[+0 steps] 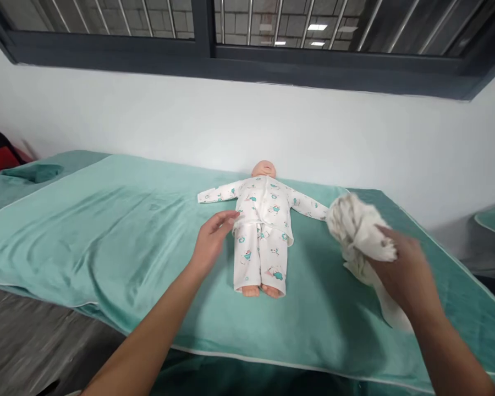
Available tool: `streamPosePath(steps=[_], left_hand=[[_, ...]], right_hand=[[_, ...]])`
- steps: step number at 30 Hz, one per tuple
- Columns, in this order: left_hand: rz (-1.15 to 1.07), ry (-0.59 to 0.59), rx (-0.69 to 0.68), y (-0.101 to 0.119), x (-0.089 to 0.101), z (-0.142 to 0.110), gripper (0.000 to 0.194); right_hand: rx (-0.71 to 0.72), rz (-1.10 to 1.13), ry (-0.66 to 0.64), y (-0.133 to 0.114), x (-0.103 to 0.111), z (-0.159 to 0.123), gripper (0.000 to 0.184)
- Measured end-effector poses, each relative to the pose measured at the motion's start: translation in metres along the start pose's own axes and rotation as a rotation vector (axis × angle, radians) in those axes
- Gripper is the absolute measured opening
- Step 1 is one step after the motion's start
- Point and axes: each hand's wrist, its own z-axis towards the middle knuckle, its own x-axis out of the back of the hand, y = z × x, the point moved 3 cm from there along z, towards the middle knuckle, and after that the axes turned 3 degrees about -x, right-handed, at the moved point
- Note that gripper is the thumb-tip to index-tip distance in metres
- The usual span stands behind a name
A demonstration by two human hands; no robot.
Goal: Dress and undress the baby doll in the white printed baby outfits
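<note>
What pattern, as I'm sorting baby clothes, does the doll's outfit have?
The outfit is white with small, mostly teal printed figures; best in the head view.

The doll's head [264,168] looks smooth plastic, the pajamas [265,212] matt cloth.

The pyjamas [264,209] are white, with a pattern of small teal figures. The cloth [352,223] is cream-white. The sheet [107,220] is green, edged in white; the window frame [206,58] is dark grey.

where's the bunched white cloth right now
In the head view, the bunched white cloth is right of centre, held in the right hand over the green sheet, to the right of the clothed doll.
</note>
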Motion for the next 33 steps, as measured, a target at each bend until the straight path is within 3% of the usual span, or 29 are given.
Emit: streamPosePath(steps=[2,4,6,10,13,17,20,22,26,33], left_hand=[[0.082,0.004,-0.051,-0.01,-0.011,0.026,0.028],[0.167,-0.018,-0.111,-0.017,-0.027,0.055,0.027],[0.271,-0.033,-0.181,-0.021,-0.044,0.087,0.029],[0.457,-0.123,-0.279,-0.024,-0.082,0.147,0.037],[0.626,-0.248,-0.3,-0.026,-0.103,0.175,0.045],[0.789,-0.285,-0.325,-0.031,-0.109,0.184,0.045],[0.807,-0.257,-0.357,-0.036,-0.105,0.18,0.043],[0.811,-0.246,-0.343,-0.039,-0.104,0.179,0.043],[0.842,-0.224,-0.299,-0.044,-0.103,0.181,0.041],[0.844,-0.244,-0.267,-0.043,-0.103,0.18,0.046]], right_hand=[[-0.059,-0.174,-0.076,0.021,0.0,-0.004,0.057],[-0.039,-0.197,-0.047,0.032,-0.008,-0.021,0.063],[0.126,-0.199,-0.052,0.029,-0.025,-0.043,0.065],[0.565,-0.33,-0.284,0.002,-0.091,-0.063,0.048],[0.612,-0.301,-0.424,-0.013,-0.156,-0.032,0.049],[0.48,-0.214,-0.428,-0.023,-0.239,0.039,0.04],[0.387,-0.205,-0.4,-0.02,-0.276,0.069,0.03],[0.367,-0.163,-0.421,-0.013,-0.284,0.075,0.026],[0.336,-0.08,-0.462,-0.003,-0.28,0.072,0.026],[0.277,-0.116,-0.521,-0.004,-0.283,0.073,0.042]])
